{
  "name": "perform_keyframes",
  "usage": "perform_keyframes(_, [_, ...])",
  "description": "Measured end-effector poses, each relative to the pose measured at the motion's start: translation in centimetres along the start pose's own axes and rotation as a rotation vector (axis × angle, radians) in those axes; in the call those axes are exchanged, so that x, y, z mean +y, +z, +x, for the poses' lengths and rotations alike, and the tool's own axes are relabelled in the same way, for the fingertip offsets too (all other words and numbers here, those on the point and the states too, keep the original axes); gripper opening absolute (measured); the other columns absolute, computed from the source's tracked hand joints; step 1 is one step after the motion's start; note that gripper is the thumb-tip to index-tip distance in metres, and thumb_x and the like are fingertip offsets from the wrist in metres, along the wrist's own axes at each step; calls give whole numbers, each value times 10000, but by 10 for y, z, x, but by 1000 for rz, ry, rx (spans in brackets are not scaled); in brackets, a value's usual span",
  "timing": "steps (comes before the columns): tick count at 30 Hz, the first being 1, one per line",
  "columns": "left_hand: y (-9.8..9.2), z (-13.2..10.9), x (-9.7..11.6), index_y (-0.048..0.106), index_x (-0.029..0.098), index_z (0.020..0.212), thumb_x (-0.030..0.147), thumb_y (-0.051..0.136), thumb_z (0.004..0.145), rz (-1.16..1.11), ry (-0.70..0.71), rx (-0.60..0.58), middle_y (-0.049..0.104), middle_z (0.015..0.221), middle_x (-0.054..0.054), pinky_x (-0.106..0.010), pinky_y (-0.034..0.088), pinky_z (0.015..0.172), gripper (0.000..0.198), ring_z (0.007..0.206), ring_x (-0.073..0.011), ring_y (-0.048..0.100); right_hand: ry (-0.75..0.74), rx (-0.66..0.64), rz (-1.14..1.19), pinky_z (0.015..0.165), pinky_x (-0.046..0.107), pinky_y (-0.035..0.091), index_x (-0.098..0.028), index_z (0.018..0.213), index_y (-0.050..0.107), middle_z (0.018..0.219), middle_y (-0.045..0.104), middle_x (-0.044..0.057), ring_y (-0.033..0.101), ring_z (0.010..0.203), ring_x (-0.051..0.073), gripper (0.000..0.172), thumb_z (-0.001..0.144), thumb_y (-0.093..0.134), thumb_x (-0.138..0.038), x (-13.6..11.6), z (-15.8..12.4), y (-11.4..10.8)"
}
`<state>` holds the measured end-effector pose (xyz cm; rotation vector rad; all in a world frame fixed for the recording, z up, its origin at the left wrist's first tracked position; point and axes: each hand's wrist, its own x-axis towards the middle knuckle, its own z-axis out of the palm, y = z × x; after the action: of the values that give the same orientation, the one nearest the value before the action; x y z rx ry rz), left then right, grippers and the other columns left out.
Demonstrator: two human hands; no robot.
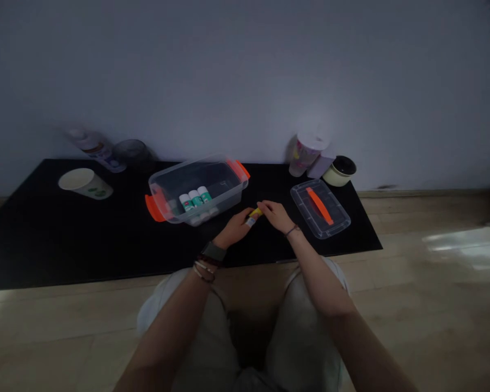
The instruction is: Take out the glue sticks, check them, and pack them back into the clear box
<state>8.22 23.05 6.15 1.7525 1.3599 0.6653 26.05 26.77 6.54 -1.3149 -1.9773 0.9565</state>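
Both of my hands meet over a black mat [65, 234], just in front of a clear plastic box [198, 188] with orange latches. My left hand [234, 228] and my right hand [277, 215] are both closed on a small yellow stick-shaped thing [255, 212], one at each end. Three green-and-white glue sticks [196, 200] stand side by side inside the box. The box's clear lid [320, 209], with an orange handle, lies flat to the right of my right hand.
A paper cup [84, 182] lies at the mat's left. At the back left are a bottle [96, 147] and a dark round container [130, 149]. A tumbler [306, 152] and a cream bowl [340, 170] stand at the back right. My knees rest on wooden floor.
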Motion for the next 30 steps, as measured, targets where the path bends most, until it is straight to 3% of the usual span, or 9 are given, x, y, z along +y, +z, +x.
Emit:
perform_keyframes(11, [3,-4,-3,616,158,1163,403,405,969,97,82,35,717,1045,-115,-362,507,850,377,920,-244,671,12,71,-163,578,258,277,-217,596,421,570,448,-12,440,558,120,460,1006,376,-419,-1,1,19])
perform_keyframes(17, [4,-9,-2,604,162,1175,369,422,965,237,91,114,698,1145,-143,-388,493,932,346,1050,-273,657,58,73,-158,588,260,296,-225,620,433,602,479,7,466,592,141,433,998,381,-429,-4,1,27])
perform_keyframes(20, [0,-7,-1,610,173,1133,378,412,964,230,90,82,705,1065,-128,-388,496,895,331,981,-266,662,95,108,-128,595,265,299,-221,618,441,601,484,4,477,592,142,427,997,380,-407,-8,0,29])
perform_keyframes(23, [-4,-2,0,610,176,1067,432,394,967,55,78,3,691,932,-89,-348,506,788,349,831,-223,647,83,166,-109,591,262,304,-216,623,455,590,474,-4,476,585,138,430,1001,371,-403,-13,-1,26])
perform_keyframes(27, [-8,1,2,591,167,966,584,395,951,-205,49,-157,617,778,-35,-283,477,629,461,654,-155,560,-72,166,-53,605,233,343,-207,902,602,665,532,-20,508,600,127,236,974,430,-351,-19,-4,11])
perform_keyframes(30, [-7,-1,1,594,154,1019,625,462,917,-234,103,-177,631,837,-41,-279,486,661,500,688,-146,559,-86,147,-63,580,231,322,-216,1115,603,628,503,-46,483,543,124,244,948,445,-296,-23,-7,3])
